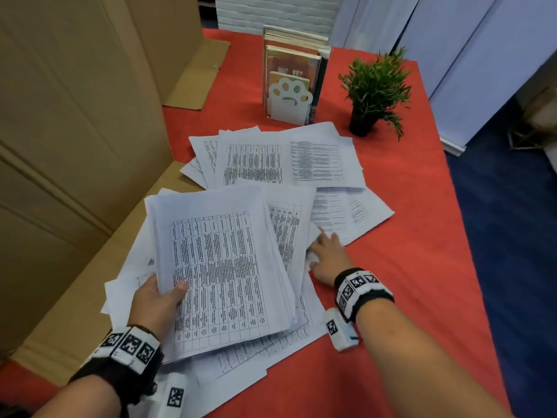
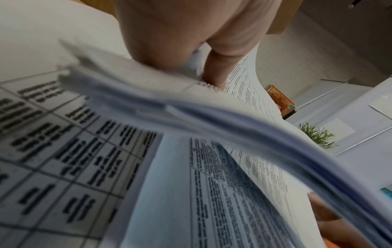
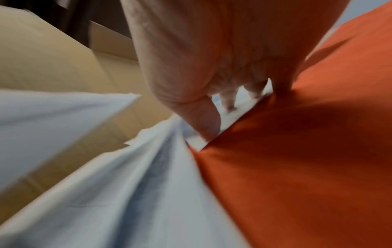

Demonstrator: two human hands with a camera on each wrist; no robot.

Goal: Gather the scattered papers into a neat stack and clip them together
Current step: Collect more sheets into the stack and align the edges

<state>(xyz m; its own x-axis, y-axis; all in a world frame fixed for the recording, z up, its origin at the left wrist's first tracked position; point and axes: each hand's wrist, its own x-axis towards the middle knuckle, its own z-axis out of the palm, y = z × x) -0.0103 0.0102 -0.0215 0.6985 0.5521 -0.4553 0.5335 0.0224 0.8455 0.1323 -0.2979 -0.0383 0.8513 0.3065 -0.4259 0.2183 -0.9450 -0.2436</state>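
My left hand grips a thick sheaf of printed papers by its near left edge, thumb on top, held a little above the table. In the left wrist view the sheaf's edge bends across the frame under my thumb. More printed sheets lie scattered over the red tablecloth, some under the sheaf. My right hand rests with spread fingers on the edge of a loose sheet to the right of the sheaf. The right wrist view shows my fingertips pressing a paper corner. No clip is visible.
A white paw-shaped bookend with books stands at the back of the table, a small potted plant to its right. Large cardboard panels line the left side. The table's right edge drops to blue floor.
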